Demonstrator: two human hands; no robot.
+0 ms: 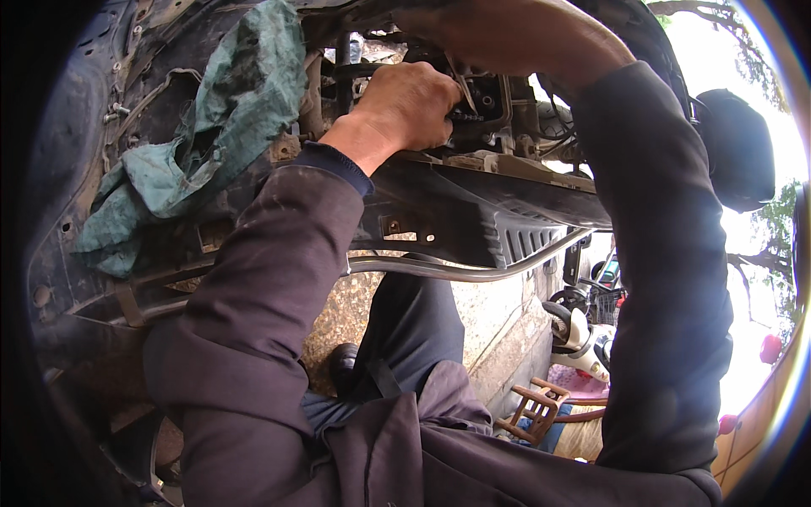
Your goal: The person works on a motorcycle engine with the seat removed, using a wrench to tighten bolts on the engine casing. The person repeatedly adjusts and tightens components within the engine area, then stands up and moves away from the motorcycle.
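Observation:
My left hand (407,106) is closed, its fingers curled down among the dark mechanical parts of an opened vehicle body. Whatever those fingers grip is hidden behind the knuckles. My right hand (452,32) reaches in at the top edge, bent back toward the left one, and its fingers are hidden in shadow. Between the two hands a thin, pointed metal piece (464,88) slants downward; I cannot tell which hand it belongs to. Just right of my left hand lies a black, greasy mechanism (490,97) inside a metal frame.
A crumpled green cloth (241,101) drapes over the body at left. Nearer me run a black ribbed panel (473,211) and a bent metal tube (456,272). A black mirror-like housing (737,150) juts out right. Beyond are a wooden stool (534,410) and a parked white scooter (579,336).

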